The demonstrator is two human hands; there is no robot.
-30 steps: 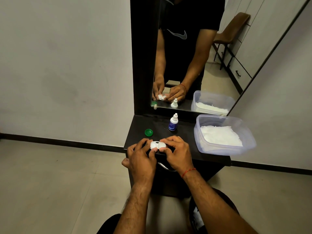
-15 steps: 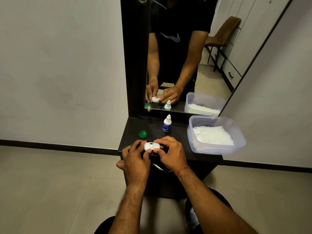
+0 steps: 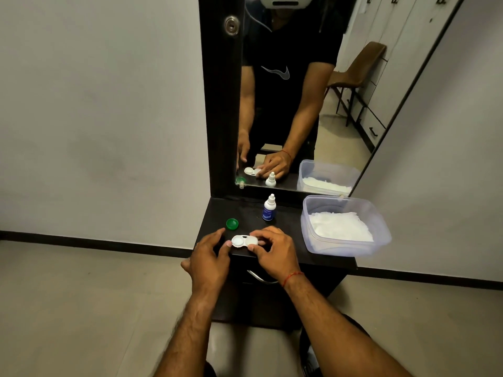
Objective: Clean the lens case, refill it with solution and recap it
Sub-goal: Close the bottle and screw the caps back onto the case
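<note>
Lens case [image 3: 244, 241] lies crosswise at dresser top's [image 3: 285, 229] front edge; your right hand [image 3: 275, 251] pinches it, left hand [image 3: 211, 257] loosely spread beside

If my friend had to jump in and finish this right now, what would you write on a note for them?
Left hand: open, fingertips beside the left end of the lens case, not gripping it.
Right hand: fingers pinching the case's right well, holding it on the dark table.
Green cap: off, lying on the table behind the left hand.
Solution bottle: upright near the mirror, its tip still on.
Plastic tub of white tissue: at the right.
Done: one cap removed. Whether the wells have been wiped is unclear.
Left: clean, refill, screw the caps on.
</note>
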